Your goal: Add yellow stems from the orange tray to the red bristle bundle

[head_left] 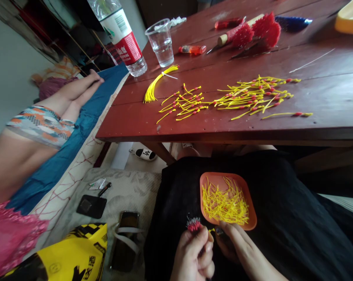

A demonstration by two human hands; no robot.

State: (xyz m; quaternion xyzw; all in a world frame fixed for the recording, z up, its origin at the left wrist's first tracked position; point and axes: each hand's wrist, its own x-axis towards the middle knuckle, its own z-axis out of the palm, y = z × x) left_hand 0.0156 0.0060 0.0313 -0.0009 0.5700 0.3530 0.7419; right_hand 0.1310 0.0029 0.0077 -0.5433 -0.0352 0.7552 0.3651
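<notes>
My left hand [194, 253] is closed around a tight bundle of small red pieces with thin wiry ends [193, 224], which stick up above the thumb. Close beside it, my right hand [239, 244] is closed too, its fingertips pinched at a short yellow cord [211, 230] that shows in the gap between both hands. Something small and dark shows at the right fingertips; I cannot make out what it is. Just beyond the hands, an orange tray [252, 212] rests on the black cloth over my lap, holding many loose yellow cords [226, 201].
On the red-brown table [194, 130] lie yellow cords with red beads [252, 95], a tied yellow bundle [157, 84], red bristly bunches [266, 29], a cup [161, 43] and a bottle [122, 37]. Phones [125, 242] lie at left; a person lies on the bed [88, 105].
</notes>
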